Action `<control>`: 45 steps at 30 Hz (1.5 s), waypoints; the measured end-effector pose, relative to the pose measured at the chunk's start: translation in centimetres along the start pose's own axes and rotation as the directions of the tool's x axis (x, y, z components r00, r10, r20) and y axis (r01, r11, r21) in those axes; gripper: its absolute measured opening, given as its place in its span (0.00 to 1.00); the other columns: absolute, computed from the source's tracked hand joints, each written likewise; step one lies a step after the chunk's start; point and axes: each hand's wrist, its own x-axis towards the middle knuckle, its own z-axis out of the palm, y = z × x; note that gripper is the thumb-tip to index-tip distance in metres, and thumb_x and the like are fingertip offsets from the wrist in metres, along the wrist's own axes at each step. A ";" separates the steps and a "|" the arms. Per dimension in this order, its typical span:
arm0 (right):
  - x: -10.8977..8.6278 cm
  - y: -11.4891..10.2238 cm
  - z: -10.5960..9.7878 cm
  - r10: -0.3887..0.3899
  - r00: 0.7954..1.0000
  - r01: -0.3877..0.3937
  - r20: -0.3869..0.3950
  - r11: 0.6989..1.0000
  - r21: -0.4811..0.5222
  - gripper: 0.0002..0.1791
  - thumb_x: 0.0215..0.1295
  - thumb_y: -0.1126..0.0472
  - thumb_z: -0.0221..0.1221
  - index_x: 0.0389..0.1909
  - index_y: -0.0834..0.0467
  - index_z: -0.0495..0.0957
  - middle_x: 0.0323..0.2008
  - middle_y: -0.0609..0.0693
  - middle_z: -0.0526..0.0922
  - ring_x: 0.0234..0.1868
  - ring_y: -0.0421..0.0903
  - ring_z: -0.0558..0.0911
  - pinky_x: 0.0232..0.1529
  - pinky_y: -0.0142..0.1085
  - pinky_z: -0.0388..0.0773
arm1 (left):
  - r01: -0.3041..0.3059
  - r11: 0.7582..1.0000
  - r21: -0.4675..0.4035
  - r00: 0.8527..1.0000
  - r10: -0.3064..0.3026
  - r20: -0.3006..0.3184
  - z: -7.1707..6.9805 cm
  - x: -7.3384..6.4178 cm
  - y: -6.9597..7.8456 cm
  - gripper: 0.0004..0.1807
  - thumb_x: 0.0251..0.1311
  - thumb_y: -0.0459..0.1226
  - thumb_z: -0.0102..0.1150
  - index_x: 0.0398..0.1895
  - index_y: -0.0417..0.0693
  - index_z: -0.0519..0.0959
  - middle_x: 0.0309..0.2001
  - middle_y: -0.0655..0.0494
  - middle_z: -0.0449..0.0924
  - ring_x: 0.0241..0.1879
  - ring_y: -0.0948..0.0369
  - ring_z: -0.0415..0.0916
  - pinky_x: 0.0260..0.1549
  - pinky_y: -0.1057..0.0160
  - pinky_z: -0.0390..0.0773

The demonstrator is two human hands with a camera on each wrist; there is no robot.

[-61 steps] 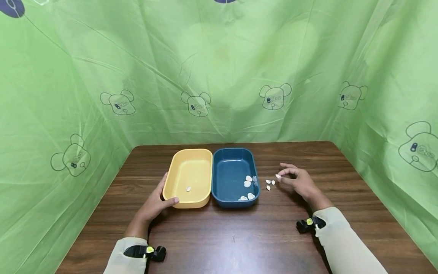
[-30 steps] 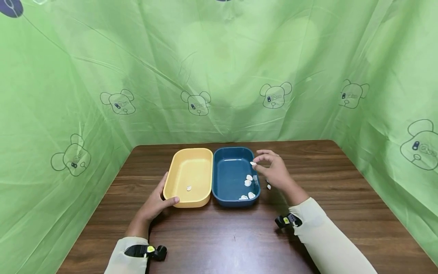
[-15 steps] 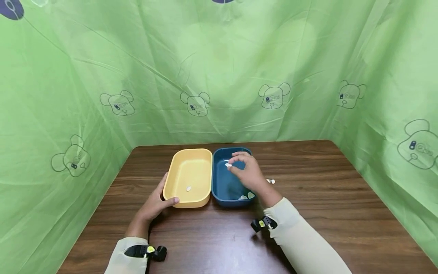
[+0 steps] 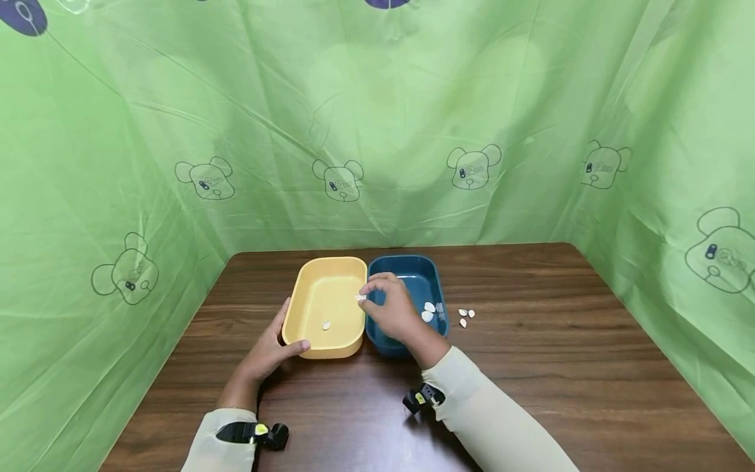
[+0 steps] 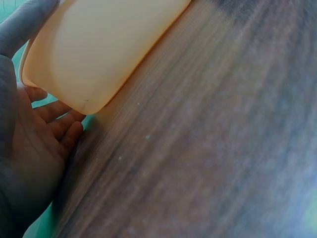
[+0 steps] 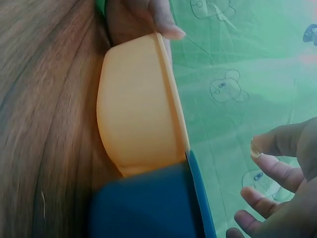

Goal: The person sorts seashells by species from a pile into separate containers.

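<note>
White piece (image 4: 359,297) in fingers (image 4: 371,309) has neared yellow tray (image 4: 326,295).

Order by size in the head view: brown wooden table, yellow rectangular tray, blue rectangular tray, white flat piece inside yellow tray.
1. Brown wooden table
2. Yellow tray and blue tray: look alike, so unranked
3. White piece

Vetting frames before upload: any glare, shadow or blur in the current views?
Head: mostly sharp, pale glare on the near part of the wood-grain tabletop, dark shadow beside the right sleeve; left wrist: tabletop soft toward the right, bright haze at lower right; right wrist: blue plastic tray blurred, pinkish haze on the green curtain at upper right.
</note>
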 end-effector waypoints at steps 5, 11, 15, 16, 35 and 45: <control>0.2 -0.2 0.8 -0.022 1.000 0.023 0.020 0.999 -0.047 0.08 0.73 0.63 0.69 0.48 0.60 0.89 0.67 0.63 0.78 0.72 0.64 0.73 0.71 0.64 0.71 | -0.009 1.000 -0.008 1.000 0.009 0.007 0.0 0.1 -0.3 0.63 0.64 0.34 0.74 0.92 0.51 0.39 0.87 0.33 0.52 0.63 0.69 0.75 0.60 0.77 0.72; 0.6 -0.3 0.3 -0.005 1.000 0.006 0.022 0.997 -0.071 0.14 0.75 0.60 0.68 0.58 0.58 0.87 0.69 0.61 0.75 0.74 0.63 0.72 0.71 0.63 0.73 | -0.006 1.000 -0.012 1.000 0.006 0.009 0.1 0.1 -0.3 0.63 0.63 0.34 0.75 0.92 0.54 0.40 0.87 0.34 0.53 0.64 0.63 0.75 0.60 0.76 0.73; 0.6 0.1 -0.3 0.028 1.000 -0.027 0.010 0.997 -0.072 0.15 0.76 0.60 0.68 0.59 0.57 0.86 0.71 0.60 0.74 0.75 0.63 0.70 0.72 0.63 0.72 | -0.002 1.000 -0.004 1.000 0.002 0.001 0.0 0.2 -0.3 0.64 0.63 0.34 0.75 0.92 0.54 0.40 0.87 0.34 0.53 0.67 0.53 0.74 0.61 0.76 0.71; 0.6 0.1 -0.4 0.031 1.000 -0.031 0.001 0.997 -0.069 0.15 0.76 0.60 0.68 0.60 0.57 0.86 0.71 0.60 0.74 0.76 0.63 0.70 0.72 0.63 0.72 | 0.000 1.000 -0.005 1.000 0.000 -0.001 0.0 0.2 -0.3 0.64 0.63 0.34 0.75 0.92 0.54 0.40 0.87 0.34 0.52 0.69 0.51 0.73 0.61 0.77 0.71; 0.5 2.2 -8.3 0.044 0.986 -0.046 -0.159 0.999 -0.012 0.19 0.75 0.65 0.67 0.63 0.65 0.82 0.69 0.64 0.74 0.74 0.64 0.71 0.77 0.62 0.67 | 0.025 0.999 0.023 1.000 -0.024 -0.013 -0.1 0.2 0.1 0.64 0.63 0.34 0.75 0.92 0.50 0.40 0.88 0.36 0.49 0.75 0.42 0.67 0.64 0.77 0.69; 0.0 4.6 -12.1 0.072 0.975 -0.084 -0.211 0.995 -0.050 0.17 0.75 0.66 0.66 0.60 0.68 0.82 0.64 0.67 0.79 0.67 0.68 0.75 0.71 0.61 0.70 | 0.014 1.000 0.011 1.000 -0.013 -0.013 0.0 0.1 -0.1 0.64 0.62 0.34 0.76 0.92 0.54 0.41 0.87 0.35 0.53 0.73 0.43 0.69 0.62 0.77 0.69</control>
